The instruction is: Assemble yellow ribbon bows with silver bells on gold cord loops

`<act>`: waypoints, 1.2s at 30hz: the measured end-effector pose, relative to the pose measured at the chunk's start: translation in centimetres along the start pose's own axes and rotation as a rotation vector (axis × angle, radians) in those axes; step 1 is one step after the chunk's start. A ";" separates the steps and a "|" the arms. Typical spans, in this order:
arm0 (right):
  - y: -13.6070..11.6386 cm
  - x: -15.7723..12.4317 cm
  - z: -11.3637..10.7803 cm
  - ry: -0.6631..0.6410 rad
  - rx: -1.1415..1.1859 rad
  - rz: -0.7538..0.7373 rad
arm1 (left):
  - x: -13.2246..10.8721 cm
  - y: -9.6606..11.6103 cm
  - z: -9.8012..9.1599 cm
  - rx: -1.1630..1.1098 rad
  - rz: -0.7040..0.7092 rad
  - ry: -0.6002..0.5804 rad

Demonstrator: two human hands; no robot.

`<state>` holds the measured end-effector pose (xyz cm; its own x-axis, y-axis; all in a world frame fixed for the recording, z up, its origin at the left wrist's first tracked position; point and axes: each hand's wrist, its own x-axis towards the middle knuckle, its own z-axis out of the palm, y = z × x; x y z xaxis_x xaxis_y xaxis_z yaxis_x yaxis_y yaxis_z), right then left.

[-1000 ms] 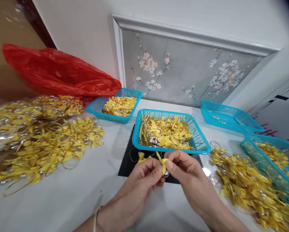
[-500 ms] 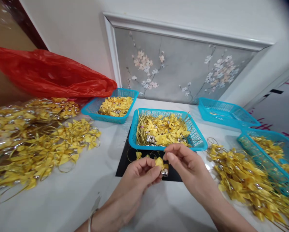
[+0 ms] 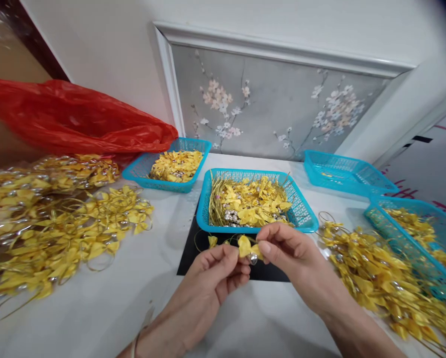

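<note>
your left hand [image 3: 212, 272] and right hand [image 3: 295, 266] pinch a small yellow ribbon bow [image 3: 244, 246] with a shiny round silver ball [image 3: 253, 258]; best tug both sides softly, evenly.

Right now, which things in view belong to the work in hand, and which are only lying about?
In the work:
yellow bow with silver ball, held by left hand and right hand
probably middle basket, left bow pile and right bow pile

Seemingly lying about:
red bag
back right basket
</note>
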<state>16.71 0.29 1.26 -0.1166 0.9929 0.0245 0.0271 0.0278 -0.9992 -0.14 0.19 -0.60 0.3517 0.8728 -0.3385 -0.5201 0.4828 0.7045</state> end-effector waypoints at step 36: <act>1.2 0.2 0.1 -0.039 0.145 0.113 | -0.2 -0.2 0.1 0.187 0.046 0.010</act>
<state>16.61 0.52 0.10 -0.1597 0.9833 -0.0868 -0.1007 -0.1037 -0.9895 -0.06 -0.09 -0.65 0.3230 0.8945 -0.3090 -0.3814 0.4218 0.8226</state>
